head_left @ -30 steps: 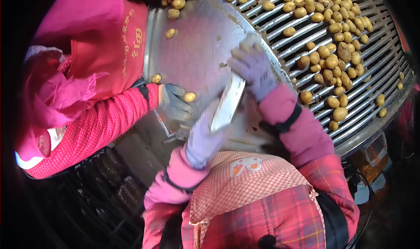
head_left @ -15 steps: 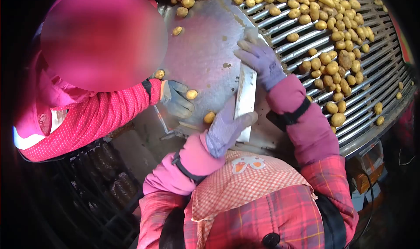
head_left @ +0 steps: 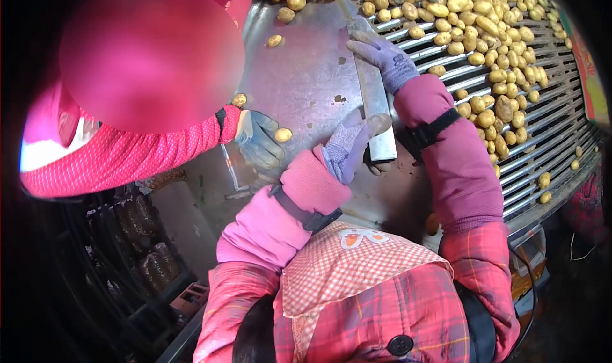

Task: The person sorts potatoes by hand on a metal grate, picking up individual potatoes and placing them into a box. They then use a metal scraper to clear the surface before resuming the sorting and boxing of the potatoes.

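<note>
A long flat pale board (head_left: pixel 373 101) lies on edge across the sloping metal plate (head_left: pixel 299 76). My left hand (head_left: pixel 349 147), in a purple glove, grips its near end with the thumb over the top. My right hand (head_left: pixel 386 56), also in a purple glove, holds the far end beside the roller grate (head_left: pixel 548 127). Many small yellow potatoes (head_left: pixel 491 50) cover the grate to the right of the board. A lone potato (head_left: pixel 283 134) rests on the plate to the left of my left hand.
A co-worker in a pink dotted sleeve stands at the left, their blue-grey gloved hand (head_left: pixel 258 140) next to the lone potato. Two more potatoes (head_left: pixel 239 99) (head_left: pixel 275 40) lie on the plate. Dark crates (head_left: pixel 146 248) sit below left.
The board has swung from a left-leaning tilt to nearly straight away from me, and both my hands moved up the plate with it. A potato by my left hand is gone from view.
</note>
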Demonstrator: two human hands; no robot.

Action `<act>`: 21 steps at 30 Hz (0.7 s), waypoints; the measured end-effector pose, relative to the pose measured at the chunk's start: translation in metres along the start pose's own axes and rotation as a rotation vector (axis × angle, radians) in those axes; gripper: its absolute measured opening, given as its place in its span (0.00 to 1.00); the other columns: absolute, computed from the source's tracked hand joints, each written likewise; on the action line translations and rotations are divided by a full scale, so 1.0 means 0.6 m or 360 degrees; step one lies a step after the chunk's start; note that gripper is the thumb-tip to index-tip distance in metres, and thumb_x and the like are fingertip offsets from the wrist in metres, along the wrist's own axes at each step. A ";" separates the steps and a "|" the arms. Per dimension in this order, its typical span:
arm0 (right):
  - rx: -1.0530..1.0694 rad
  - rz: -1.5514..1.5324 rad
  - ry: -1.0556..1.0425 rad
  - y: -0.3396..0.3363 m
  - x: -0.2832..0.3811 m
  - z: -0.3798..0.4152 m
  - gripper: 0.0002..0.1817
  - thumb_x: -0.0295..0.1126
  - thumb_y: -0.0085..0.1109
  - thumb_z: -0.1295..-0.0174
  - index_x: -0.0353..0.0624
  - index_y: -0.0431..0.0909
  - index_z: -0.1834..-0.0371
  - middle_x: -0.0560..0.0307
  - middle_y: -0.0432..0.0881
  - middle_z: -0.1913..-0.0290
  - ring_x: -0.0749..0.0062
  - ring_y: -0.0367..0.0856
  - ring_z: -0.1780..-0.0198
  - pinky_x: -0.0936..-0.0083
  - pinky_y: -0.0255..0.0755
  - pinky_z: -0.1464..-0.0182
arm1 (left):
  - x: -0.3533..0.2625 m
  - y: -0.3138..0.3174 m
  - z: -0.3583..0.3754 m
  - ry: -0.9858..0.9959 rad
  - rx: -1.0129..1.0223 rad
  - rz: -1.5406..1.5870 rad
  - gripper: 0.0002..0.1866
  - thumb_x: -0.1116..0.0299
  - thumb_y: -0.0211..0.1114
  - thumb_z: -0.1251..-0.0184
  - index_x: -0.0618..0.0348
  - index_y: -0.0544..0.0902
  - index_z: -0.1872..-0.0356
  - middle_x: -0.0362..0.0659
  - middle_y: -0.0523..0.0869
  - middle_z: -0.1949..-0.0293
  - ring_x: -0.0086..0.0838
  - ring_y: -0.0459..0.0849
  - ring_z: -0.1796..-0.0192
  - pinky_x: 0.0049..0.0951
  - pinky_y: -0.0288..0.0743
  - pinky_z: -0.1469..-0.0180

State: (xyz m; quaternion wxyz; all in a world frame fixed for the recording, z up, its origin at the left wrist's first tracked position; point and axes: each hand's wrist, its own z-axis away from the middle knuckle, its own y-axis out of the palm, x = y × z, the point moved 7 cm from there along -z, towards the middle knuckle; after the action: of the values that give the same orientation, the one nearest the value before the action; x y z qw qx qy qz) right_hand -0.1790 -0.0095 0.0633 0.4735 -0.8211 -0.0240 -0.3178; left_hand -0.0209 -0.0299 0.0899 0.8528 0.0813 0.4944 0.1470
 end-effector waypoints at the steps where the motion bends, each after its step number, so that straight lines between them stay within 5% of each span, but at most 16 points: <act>1: -0.0026 0.0120 0.0013 0.005 0.004 0.008 0.31 0.20 0.54 0.43 0.58 0.72 0.34 0.49 0.70 0.31 0.52 0.69 0.31 0.63 0.64 0.30 | 0.005 -0.005 0.000 0.0166 -0.0025 0.0000 0.18 0.52 0.57 0.30 0.60 0.77 0.64 0.44 0.81 0.78 0.29 0.81 0.81 0.28 0.75 0.80; 2: -0.0039 0.0092 0.0019 0.003 0.020 0.027 0.31 0.20 0.54 0.42 0.57 0.71 0.33 0.49 0.70 0.31 0.52 0.70 0.32 0.64 0.66 0.32 | -0.001 0.007 0.030 -0.0224 0.0089 -0.0143 0.19 0.52 0.56 0.30 0.61 0.77 0.61 0.43 0.81 0.75 0.28 0.81 0.79 0.27 0.76 0.78; 3: -0.0066 0.0073 0.0025 -0.006 0.038 0.051 0.31 0.20 0.53 0.41 0.57 0.71 0.33 0.49 0.71 0.32 0.51 0.71 0.33 0.65 0.68 0.33 | 0.026 0.010 0.041 -0.0248 -0.0001 0.0079 0.19 0.55 0.60 0.32 0.59 0.73 0.49 0.42 0.80 0.71 0.27 0.81 0.78 0.27 0.73 0.86; 5: -0.0211 -0.0257 0.0211 -0.034 0.056 0.124 0.26 0.21 0.52 0.35 0.49 0.70 0.32 0.49 0.72 0.33 0.58 0.74 0.35 0.69 0.70 0.37 | 0.038 0.034 0.078 -0.0184 0.0100 0.0056 0.19 0.56 0.62 0.32 0.57 0.73 0.49 0.41 0.80 0.71 0.27 0.81 0.76 0.25 0.74 0.82; 7: -0.0454 -0.1417 0.1217 -0.022 0.045 0.231 0.23 0.28 0.53 0.31 0.39 0.68 0.32 0.50 0.74 0.37 0.67 0.75 0.39 0.72 0.71 0.39 | 0.059 0.041 0.072 0.0001 0.0113 0.0110 0.19 0.57 0.63 0.32 0.57 0.73 0.48 0.41 0.80 0.71 0.28 0.83 0.72 0.26 0.76 0.73; 9: -0.0227 -0.1774 0.1406 -0.029 0.134 0.278 0.34 0.37 0.58 0.32 0.33 0.58 0.27 0.49 0.75 0.42 0.74 0.76 0.47 0.76 0.72 0.45 | 0.129 0.037 0.040 -0.0022 0.0170 0.0039 0.18 0.56 0.63 0.33 0.58 0.75 0.51 0.43 0.81 0.71 0.33 0.84 0.67 0.33 0.77 0.63; 10: -0.0233 -0.1836 0.1391 -0.018 0.151 0.301 0.37 0.38 0.60 0.34 0.34 0.55 0.26 0.50 0.74 0.42 0.72 0.77 0.49 0.76 0.72 0.45 | 0.209 0.010 0.029 -0.0010 -0.0015 -0.0442 0.15 0.57 0.62 0.32 0.61 0.79 0.59 0.49 0.84 0.69 0.40 0.85 0.64 0.41 0.76 0.59; 11: -0.0236 -0.1900 0.1400 -0.003 0.157 0.331 0.40 0.38 0.62 0.36 0.34 0.53 0.25 0.50 0.73 0.42 0.71 0.78 0.50 0.77 0.73 0.46 | 0.182 0.028 0.048 -0.0190 0.0240 -0.1004 0.16 0.58 0.60 0.32 0.64 0.81 0.64 0.55 0.85 0.65 0.44 0.86 0.61 0.46 0.76 0.57; 13: -0.0292 -0.2101 0.1568 -0.015 0.169 0.366 0.40 0.36 0.61 0.39 0.37 0.54 0.25 0.53 0.76 0.46 0.74 0.78 0.54 0.77 0.76 0.51 | 0.136 0.041 0.092 0.0033 0.0798 -0.1609 0.14 0.64 0.60 0.32 0.63 0.78 0.53 0.51 0.85 0.66 0.41 0.84 0.65 0.38 0.79 0.59; 16: -0.0129 -0.2168 0.1980 -0.049 0.232 0.427 0.37 0.32 0.57 0.42 0.41 0.59 0.27 0.52 0.80 0.54 0.71 0.80 0.56 0.73 0.80 0.56 | 0.058 0.020 0.071 0.0178 0.0637 -0.1211 0.19 0.58 0.59 0.32 0.60 0.78 0.47 0.57 0.84 0.55 0.52 0.83 0.54 0.45 0.76 0.49; 18: -0.0162 -0.2054 0.2012 -0.061 0.257 0.486 0.36 0.30 0.57 0.42 0.40 0.60 0.27 0.55 0.79 0.52 0.76 0.78 0.56 0.79 0.75 0.54 | -0.007 0.042 0.063 0.1374 0.0067 -0.1959 0.23 0.51 0.56 0.32 0.56 0.78 0.45 0.57 0.80 0.46 0.54 0.76 0.42 0.52 0.67 0.39; 19: -0.0162 -0.1867 0.1986 -0.066 0.268 0.520 0.36 0.30 0.58 0.42 0.39 0.61 0.28 0.56 0.79 0.52 0.78 0.77 0.57 0.80 0.73 0.53 | 0.020 0.062 0.063 0.1372 0.0137 -0.1949 0.23 0.51 0.56 0.32 0.56 0.78 0.45 0.57 0.80 0.46 0.54 0.76 0.42 0.52 0.67 0.39; 21: -0.0270 -0.1971 0.2092 -0.073 0.298 0.589 0.36 0.29 0.59 0.42 0.38 0.61 0.28 0.57 0.78 0.50 0.81 0.75 0.56 0.83 0.70 0.53 | 0.104 0.148 0.090 0.1682 0.0831 -0.1991 0.25 0.49 0.56 0.33 0.56 0.78 0.44 0.56 0.77 0.44 0.53 0.68 0.36 0.55 0.58 0.34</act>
State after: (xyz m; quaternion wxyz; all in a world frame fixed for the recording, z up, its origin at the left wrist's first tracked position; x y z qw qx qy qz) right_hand 0.1250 0.2478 0.0705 0.0740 -0.3464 -0.1626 -0.9209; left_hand 0.0397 0.0748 0.0910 0.3888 -0.0918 0.7986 -0.4502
